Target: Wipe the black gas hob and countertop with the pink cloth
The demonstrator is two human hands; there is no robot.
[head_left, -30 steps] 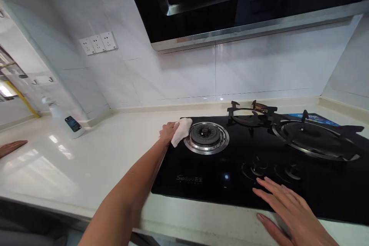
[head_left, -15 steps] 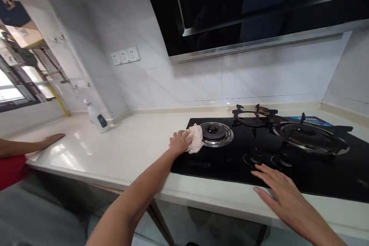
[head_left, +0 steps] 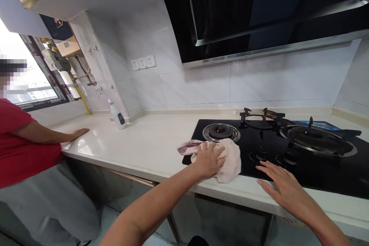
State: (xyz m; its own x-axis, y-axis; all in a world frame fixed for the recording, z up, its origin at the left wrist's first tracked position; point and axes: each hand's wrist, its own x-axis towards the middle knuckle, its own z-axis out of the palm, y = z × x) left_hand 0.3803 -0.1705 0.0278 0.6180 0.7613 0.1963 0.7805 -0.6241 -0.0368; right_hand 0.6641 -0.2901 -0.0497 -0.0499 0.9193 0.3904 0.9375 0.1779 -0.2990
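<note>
My left hand (head_left: 208, 158) presses down on a pale cloth (head_left: 230, 157) spread over the front left corner of the black glass gas hob (head_left: 302, 173). Its fingers lie on top of the cloth and curl slightly into it. Flat and with fingers apart, my right hand (head_left: 285, 189) rests on the front edge of the hob, just below the two control knobs (head_left: 261, 156). The left burner (head_left: 221, 132) stands bare behind the cloth. Its pan support (head_left: 258, 118) sits lifted off, further back beside the right burner (head_left: 317, 140).
A cream countertop (head_left: 150, 142) runs left from the hob. A white spray bottle (head_left: 117, 114) stands near the wall corner. Another person in a red top (head_left: 17, 142) stands at the left with a hand flat on the counter. A range hood (head_left: 259, 11) hangs above.
My left hand has drawn the cloth from beside the left burner toward the hob's front left corner, and the cloth now lies spread out. The view has pulled back and swung left.
</note>
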